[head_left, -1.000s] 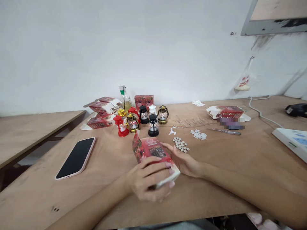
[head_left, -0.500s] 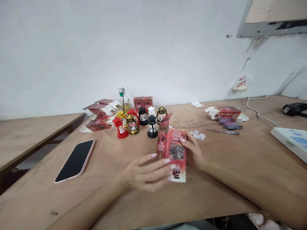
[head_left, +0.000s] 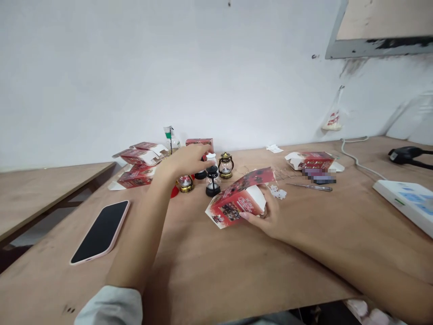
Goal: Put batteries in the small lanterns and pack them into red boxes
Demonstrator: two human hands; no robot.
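Observation:
My right hand holds a red Christmas-printed carton tipped on its side, its open end facing left. My left hand is stretched out over the cluster of small toy lanterns at the back of the table, its fingers curled loosely above a black lantern and a gold one. I cannot see whether those fingers touch anything. A bronze lantern stands just to the right of that hand. Parts of the red lanterns are hidden behind my left wrist.
A phone in a pink case lies screen up at the left. Flattened red cartons sit behind the lanterns. More cartons, a metal tool, white tabs and a white device lie to the right.
My left hand let go of the carton and reached forward to the lanterns. My right hand tipped the carton from upright onto its side.

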